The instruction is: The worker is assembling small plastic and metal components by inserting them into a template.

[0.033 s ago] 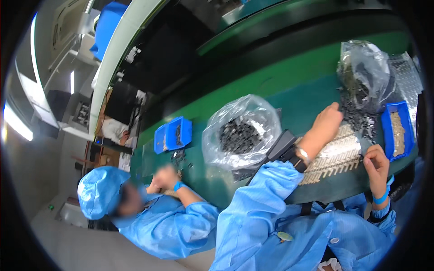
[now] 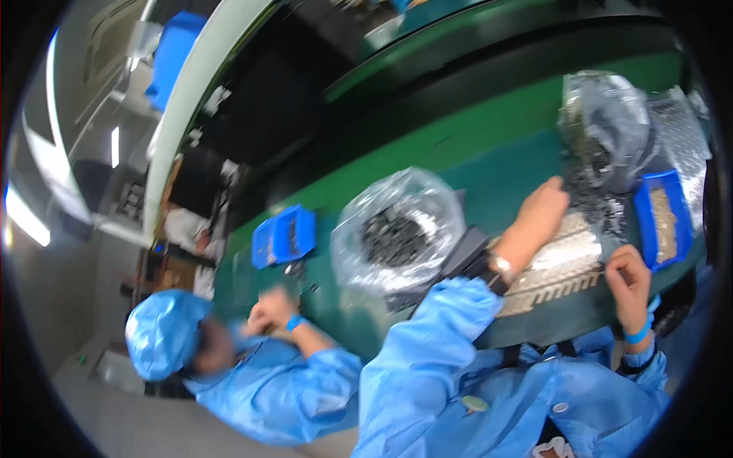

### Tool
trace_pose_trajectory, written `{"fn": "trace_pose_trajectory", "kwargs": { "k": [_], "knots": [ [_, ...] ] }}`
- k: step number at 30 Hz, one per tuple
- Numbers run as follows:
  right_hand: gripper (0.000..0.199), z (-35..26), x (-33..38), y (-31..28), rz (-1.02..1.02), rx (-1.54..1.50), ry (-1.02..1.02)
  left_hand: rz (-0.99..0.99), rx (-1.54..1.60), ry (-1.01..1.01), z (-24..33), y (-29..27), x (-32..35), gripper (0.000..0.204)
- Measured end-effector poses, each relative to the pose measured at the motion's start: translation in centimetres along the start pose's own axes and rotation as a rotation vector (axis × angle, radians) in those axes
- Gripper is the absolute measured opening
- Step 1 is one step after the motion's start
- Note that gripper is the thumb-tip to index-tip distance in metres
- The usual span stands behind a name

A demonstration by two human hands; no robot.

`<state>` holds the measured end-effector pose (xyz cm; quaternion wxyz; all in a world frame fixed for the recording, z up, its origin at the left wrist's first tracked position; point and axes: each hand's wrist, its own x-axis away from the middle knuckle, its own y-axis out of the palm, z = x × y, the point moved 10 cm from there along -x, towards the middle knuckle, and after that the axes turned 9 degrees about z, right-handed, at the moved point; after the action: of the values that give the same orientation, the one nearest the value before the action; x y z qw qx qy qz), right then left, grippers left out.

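Note:
My left hand (image 2: 540,208) reaches over the far edge of a block of pale, comb-like rows of small parts (image 2: 553,271). Its fingers are bent together at the left edge of a heap of small black pieces (image 2: 603,204); anything between them is hidden. By the right end of the rows is my right hand (image 2: 630,281), its thumb and fingertips drawn together in a pinch. What it holds, if anything, is too small to make out. A blue bin (image 2: 683,182) of pale small parts stands just beyond it.
A clear plastic bag (image 2: 607,126) lies behind the heap. An open clear bag (image 2: 347,244) of black pieces stands mid-table, a black pad-like item (image 2: 464,252) beside it. Left, a co-worker's blurred hands (image 2: 273,307) are near a divided blue bin (image 2: 305,233).
The whole view has shifted slightly left and blurred. Both my hands stay in nearly the same places over the table.

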<state>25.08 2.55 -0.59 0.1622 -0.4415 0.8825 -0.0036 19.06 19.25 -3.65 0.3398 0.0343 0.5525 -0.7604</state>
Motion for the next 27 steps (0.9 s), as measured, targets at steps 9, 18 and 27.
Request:
{"fn": "trace_pose_trajectory", "kwargs": {
  "k": [9, 18, 27],
  "knots": [
    [0.006, -2.0, 0.3, 0.2, -0.051, -0.037, -0.131, 0.093, 0.025, -0.031, -0.2, -3.3, 0.1, 0.008],
    [0.007, -1.5, 0.4, -0.2, -0.055, -0.071, -0.117, 0.13, -0.203, 0.01, 0.8, -2.6, 0.1, 0.025],
    [0.007, -1.6, 0.4, -0.6, -0.034, -0.104, -0.13, 0.139, -0.226, 0.009, 0.0, -2.4, 0.4, 0.024]
  ]
}}
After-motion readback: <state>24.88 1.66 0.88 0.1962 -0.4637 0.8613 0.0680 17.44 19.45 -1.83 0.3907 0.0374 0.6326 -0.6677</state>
